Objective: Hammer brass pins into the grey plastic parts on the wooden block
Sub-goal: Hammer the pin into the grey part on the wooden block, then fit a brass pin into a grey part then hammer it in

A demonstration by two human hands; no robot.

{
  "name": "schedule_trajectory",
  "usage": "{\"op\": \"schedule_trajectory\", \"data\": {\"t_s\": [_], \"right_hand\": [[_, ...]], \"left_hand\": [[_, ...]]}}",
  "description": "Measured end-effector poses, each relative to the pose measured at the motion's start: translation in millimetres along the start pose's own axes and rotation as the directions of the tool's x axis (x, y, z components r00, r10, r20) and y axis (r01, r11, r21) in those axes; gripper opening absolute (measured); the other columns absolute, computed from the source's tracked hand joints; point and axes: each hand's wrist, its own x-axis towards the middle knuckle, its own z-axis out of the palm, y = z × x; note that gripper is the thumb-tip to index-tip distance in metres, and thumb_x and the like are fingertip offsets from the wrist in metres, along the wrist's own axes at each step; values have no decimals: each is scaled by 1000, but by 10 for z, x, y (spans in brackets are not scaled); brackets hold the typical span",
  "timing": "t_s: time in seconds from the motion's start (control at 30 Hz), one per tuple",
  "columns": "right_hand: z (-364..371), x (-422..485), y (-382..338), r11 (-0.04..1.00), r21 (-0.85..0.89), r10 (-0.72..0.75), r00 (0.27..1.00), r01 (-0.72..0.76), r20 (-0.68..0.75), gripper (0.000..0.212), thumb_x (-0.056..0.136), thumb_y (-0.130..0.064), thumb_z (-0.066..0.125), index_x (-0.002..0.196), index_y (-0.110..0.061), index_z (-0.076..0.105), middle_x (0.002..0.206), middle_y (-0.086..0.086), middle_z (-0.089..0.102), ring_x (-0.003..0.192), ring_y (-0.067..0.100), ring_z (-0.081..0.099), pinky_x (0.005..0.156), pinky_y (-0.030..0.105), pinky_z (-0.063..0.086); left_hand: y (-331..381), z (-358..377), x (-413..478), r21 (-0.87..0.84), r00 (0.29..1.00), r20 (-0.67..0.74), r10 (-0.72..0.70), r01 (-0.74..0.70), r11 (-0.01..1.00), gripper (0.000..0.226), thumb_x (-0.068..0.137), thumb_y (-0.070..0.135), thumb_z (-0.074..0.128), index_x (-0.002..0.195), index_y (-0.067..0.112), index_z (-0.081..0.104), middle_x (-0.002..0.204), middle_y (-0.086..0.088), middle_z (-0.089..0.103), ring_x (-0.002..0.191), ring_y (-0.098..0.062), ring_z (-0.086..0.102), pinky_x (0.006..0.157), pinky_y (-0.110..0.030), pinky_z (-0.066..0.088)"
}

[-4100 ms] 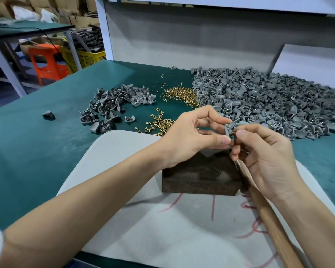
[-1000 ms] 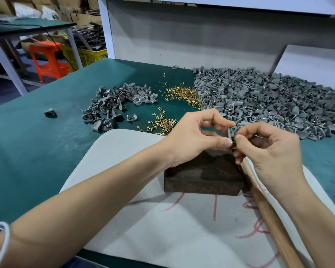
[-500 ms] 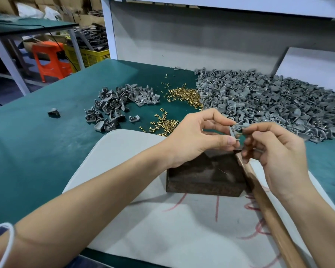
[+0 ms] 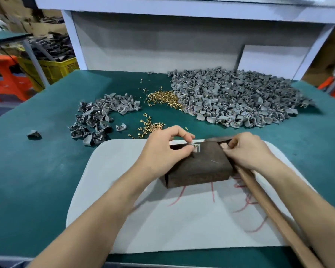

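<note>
the grey plastic part (image 4: 196,148) sits on top of the wooden block (image 4: 201,168), brass pin (image 4: 195,145) in it, pinched steady by the left hand (image 4: 162,151) for the blow (probably next); the right hand (image 4: 248,151) curls round the hammer handle (image 4: 269,206) beside the block.

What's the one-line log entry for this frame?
left hand: pinches part on block | pin: in part | right hand: grips hammer | stage: pre-strike
</note>
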Motion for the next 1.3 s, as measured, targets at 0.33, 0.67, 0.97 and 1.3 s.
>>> {"op": "schedule_trajectory", "data": {"t_s": [0.33,0.67,0.97,1.3], "right_hand": [[-657,-430,-361,836,548,-84,990,6,116,29,94,-22,53,73,-2,58,46,3,57,30,13,43,32,15,33],[-529,-605,-759,963,-21,-264,958,268,109,46,98,-32,43,58,-10,36,56,6,44,49,14,44,48,30,27],[-482,-700,-859,949,-120,-278,953,292,118,43,101,-28,38,60,-16,37,71,5,48,71,24,44,65,28,27],[-457,-759,-809,983,4,-183,982,183,51,43,101,-27,38,61,-14,35,66,5,46,75,28,43,62,26,24]], "left_hand": [[-96,-2,12,-160,988,125,-93,113,981,23,82,0,67,72,20,61,98,4,68,81,3,61,77,-5,43],[-133,0,22,-217,987,125,-104,130,967,25,81,-5,66,69,16,61,90,12,65,67,13,60,67,-6,46],[-136,-16,33,-210,985,125,-115,140,968,25,81,-3,69,66,16,62,90,10,65,65,11,61,67,-7,48],[-145,-10,22,-220,987,103,-121,141,965,25,79,-5,69,64,14,64,92,3,68,74,3,64,74,-12,51]]}}
